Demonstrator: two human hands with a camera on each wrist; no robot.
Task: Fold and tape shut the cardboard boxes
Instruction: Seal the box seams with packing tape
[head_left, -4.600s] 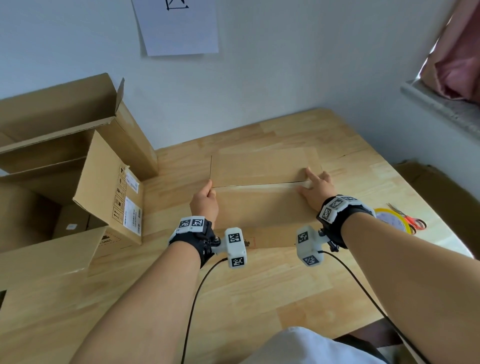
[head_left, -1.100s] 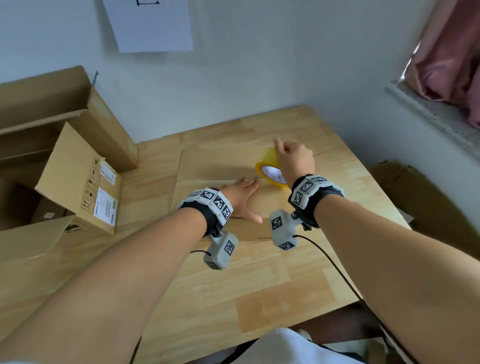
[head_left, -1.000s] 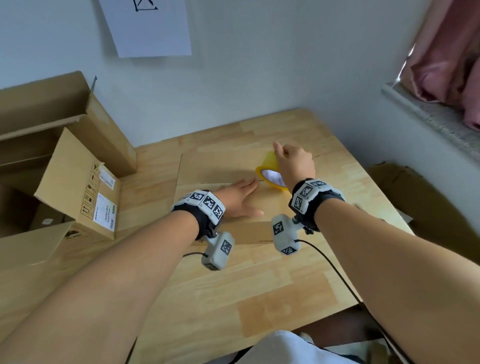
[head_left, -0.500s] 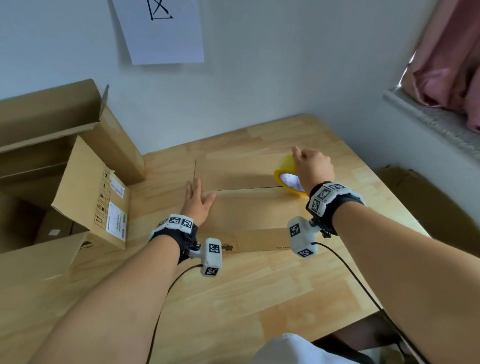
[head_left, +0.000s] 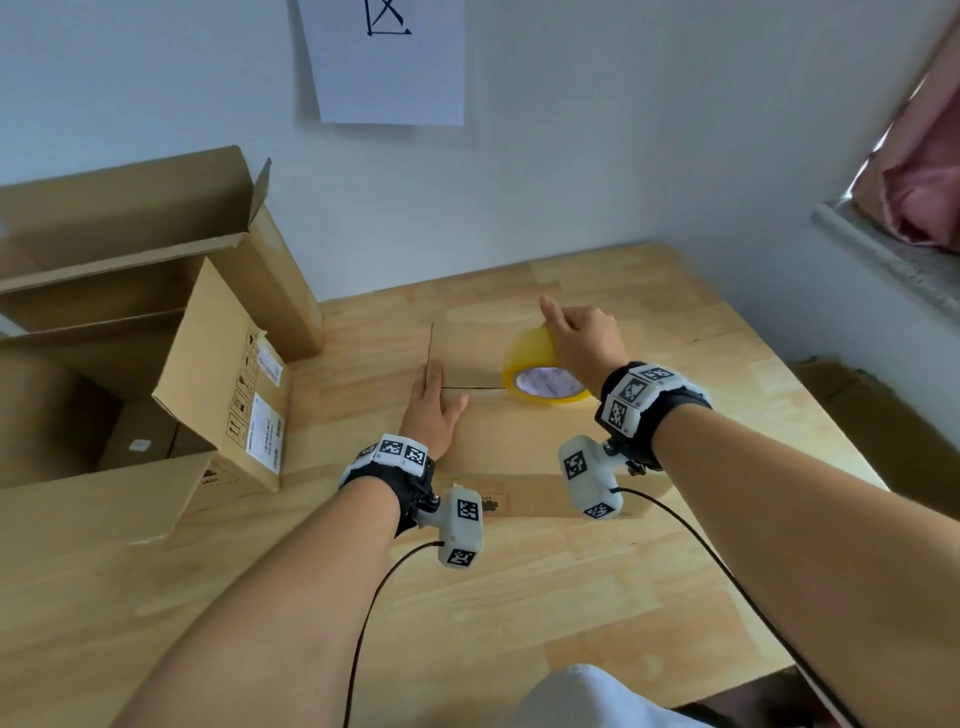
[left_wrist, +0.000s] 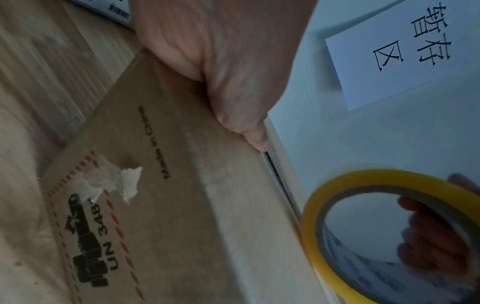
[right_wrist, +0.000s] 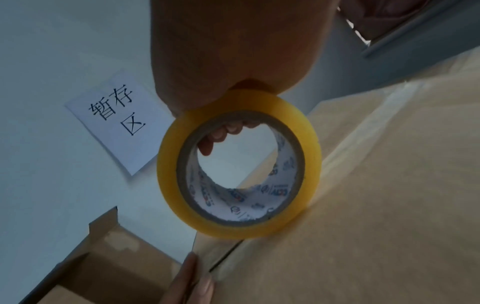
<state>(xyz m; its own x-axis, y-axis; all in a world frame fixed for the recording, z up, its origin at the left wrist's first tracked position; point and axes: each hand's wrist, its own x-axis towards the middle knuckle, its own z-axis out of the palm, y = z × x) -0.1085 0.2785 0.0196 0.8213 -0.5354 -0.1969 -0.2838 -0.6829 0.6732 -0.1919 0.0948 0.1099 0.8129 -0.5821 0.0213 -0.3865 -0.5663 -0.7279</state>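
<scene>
A closed cardboard box (head_left: 519, 431) lies on the wooden table (head_left: 519, 597), toward its far edge, with the seam between its two top flaps running left to right. The left hand (head_left: 434, 413) lies flat on the box at the left end of that seam, fingers straight and together and the thumb spread; the left wrist view shows the palm pressed against the cardboard, with the fingertips hidden behind it. The right hand (head_left: 584, 340) holds a roll of yellow tape (head_left: 543, 371) standing on edge over the seam, to the right of the left hand. In the right wrist view the fingers (right_wrist: 221, 133) show through the core, curled inside it, while the palm covers the top of the roll, so the thumb cannot be seen. Whether a strip already runs from the roll along the seam is hard to make out; the cardboard there only looks paler. The box's near side carries print, partly blocked by the wrist cameras.

An open carton (head_left: 156, 332) stands at the table's left edge, cut off by the frame, its contents dim. A paper sign (head_left: 389, 62) hangs on the wall beyond the far edge, its top cropped in the head view.
</scene>
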